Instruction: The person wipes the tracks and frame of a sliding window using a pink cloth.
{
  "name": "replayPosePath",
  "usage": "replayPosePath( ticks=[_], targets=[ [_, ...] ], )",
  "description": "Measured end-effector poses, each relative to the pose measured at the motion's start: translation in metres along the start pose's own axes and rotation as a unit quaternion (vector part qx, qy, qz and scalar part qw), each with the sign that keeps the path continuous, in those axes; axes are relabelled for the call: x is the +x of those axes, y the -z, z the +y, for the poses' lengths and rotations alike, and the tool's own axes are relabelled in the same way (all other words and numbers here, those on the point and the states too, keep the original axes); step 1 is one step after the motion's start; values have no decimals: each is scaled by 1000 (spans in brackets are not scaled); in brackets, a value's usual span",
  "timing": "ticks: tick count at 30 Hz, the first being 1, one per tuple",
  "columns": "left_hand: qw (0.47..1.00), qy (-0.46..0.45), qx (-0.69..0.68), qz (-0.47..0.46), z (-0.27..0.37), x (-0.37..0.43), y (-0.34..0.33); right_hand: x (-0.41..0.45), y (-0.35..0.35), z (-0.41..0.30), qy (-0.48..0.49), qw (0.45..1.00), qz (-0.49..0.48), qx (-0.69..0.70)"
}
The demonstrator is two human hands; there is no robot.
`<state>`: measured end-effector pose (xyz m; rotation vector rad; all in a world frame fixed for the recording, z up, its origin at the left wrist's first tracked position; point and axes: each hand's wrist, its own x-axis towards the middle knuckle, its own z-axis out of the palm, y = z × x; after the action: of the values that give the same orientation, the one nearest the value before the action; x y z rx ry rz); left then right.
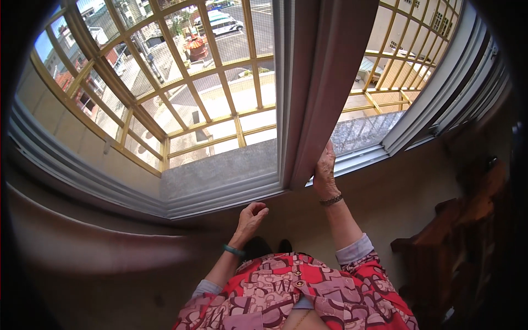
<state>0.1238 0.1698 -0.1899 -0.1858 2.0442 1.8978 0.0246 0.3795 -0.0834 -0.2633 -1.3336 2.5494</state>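
Note:
A window with a wide brown-painted vertical frame member (313, 90) stands before me. My right hand (326, 169) rests against the right side of that member near its lower end; part of the fingers is hidden behind it. My left hand (251, 218) hangs below the sill, fingers curled, with no object visible in it. Left of the member is a mesh insect screen (231, 86) in a white metal frame. To the right, a white sliding window frame (420, 111) borders an opening above the metal track (363, 159).
Gold-coloured metal window bars (185, 78) stand outside, above a grey stone ledge (222, 165). Brown wooden furniture (445, 231) is at the lower right. A rounded pale edge (103, 231) curves at the lower left. Below, outside, are a street and a parked van (222, 24).

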Motion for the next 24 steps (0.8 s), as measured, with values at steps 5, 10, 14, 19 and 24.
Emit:
replayPosePath(
  ticks=[5, 10, 14, 19, 24],
  targets=[
    [999, 22, 18, -41, -4, 15, -15, 1, 3, 8, 71, 990, -26, -117],
    [992, 93, -17, -87, 2, 15, -17, -6, -4, 8, 101, 978, -67, -168],
    [983, 140, -94, -70, -14, 22, -21, -9, -7, 10, 81, 969, -113, -205],
    [985, 136, -103, -31, -8, 26, -38, 12, 15, 30, 43, 953, -201, -221],
    [991, 1, -132, 7, -117, 25, -19, 16, 31, 32, -203, 932, -239, -180]
  ],
)
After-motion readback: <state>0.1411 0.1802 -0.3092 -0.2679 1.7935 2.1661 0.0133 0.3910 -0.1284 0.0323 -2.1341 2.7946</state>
